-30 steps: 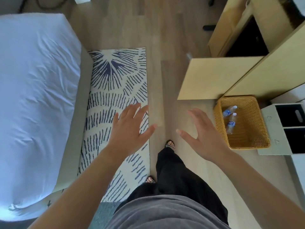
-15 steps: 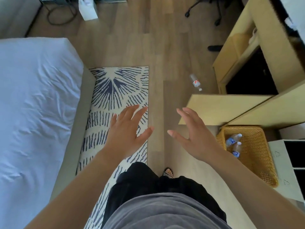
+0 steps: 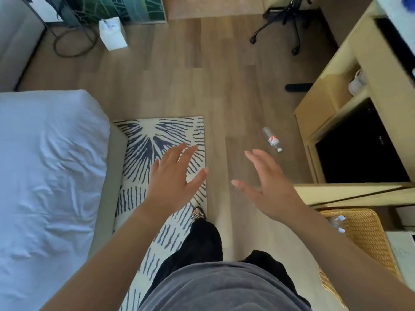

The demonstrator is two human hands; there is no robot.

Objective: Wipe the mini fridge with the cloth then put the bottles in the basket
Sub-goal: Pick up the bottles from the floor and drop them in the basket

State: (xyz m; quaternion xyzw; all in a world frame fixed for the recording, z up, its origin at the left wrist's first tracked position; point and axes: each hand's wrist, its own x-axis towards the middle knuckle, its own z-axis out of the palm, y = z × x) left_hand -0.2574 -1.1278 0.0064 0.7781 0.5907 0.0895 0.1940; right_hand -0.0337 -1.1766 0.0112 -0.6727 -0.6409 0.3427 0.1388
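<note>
Bottles (image 3: pixel 336 221) lay in the wicker basket (image 3: pixel 370 239) low at our right, partly hidden behind our right forearm, while one loose bottle (image 3: pixel 272 139) with a red-and-white label lay on its side on the wood floor (image 3: pixel 224 86), near the dark mini fridge (image 3: pixel 359 149) set in the cabinet (image 3: pixel 321 102). We held our left hand (image 3: pixel 177 176) over the patterned rug (image 3: pixel 157 135) and our right hand (image 3: pixel 267 187) over the floor, both spread wide, holding nothing, apart from the loose bottle. The bed (image 3: pixel 45 164) lay at our left.
</note>
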